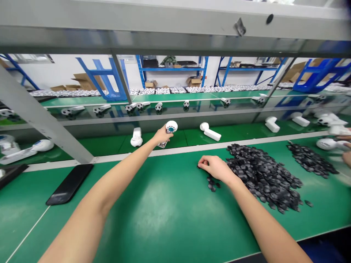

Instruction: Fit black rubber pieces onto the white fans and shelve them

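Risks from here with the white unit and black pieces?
The white plastic round-headed unit, held in the left hand, could drop onto the green shelf. The right hand touches the loose pile of black pieces; strays beside it could scatter. A co-worker's blurred hand near a second black pile might disturb it.

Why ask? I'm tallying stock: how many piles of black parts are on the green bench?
2. One large pile lies just right of the right hand; a smaller one lies farther right. A few loose pieces sit apart, near that hand.
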A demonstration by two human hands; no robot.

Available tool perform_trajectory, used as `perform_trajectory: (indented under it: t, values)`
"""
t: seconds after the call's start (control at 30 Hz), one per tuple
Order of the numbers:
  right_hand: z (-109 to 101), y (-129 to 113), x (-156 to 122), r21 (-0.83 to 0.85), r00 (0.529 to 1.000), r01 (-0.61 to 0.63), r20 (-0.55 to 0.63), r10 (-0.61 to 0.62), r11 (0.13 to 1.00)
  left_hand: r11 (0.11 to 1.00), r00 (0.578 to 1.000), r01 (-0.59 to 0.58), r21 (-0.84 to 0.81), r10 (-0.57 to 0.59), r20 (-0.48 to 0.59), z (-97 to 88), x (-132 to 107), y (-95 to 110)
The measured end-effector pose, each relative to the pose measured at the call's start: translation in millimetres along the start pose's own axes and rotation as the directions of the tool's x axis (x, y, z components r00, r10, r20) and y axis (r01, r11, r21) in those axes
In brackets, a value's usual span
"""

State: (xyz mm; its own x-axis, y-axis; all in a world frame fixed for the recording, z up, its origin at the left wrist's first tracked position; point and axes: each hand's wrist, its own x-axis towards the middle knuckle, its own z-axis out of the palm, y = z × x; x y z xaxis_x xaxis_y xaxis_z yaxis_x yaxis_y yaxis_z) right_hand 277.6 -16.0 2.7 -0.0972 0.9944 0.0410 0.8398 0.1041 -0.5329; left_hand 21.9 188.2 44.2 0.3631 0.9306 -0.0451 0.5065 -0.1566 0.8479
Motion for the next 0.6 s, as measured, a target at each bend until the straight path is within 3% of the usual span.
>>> perform_trajectory:
  t: [0.17,0.37,0.47,0.6]
  values:
    - [-10.5,6.7,-1.7,0.016,0.999,0.022,-0.039,-0.021,1.0,0.935,0.996,0.035,-0.352,-0.005,0.084,29.3,-52.2,15.4]
    - [-6.9,-0.1,-6.9,-0.069,0.997,0.063,0.055,-0.059,0.996,0.807,0.972,0.168,-0.566,-0.039,0.233,58.1,-128.8,10.0]
    - [1.5,-6.4,-6.1,-0.103,0.999,0.023,0.029,-0.02,0.994,0.754,0.95,0.235,-0.613,-0.043,0.31,60.7,-150.3,7.2]
    - [6.2,-9.2,-3.5,-0.118,1.0,-0.015,-0.001,0.015,0.993,0.693,0.962,0.187,-0.696,0.015,0.274,59.3,-162.8,5.2]
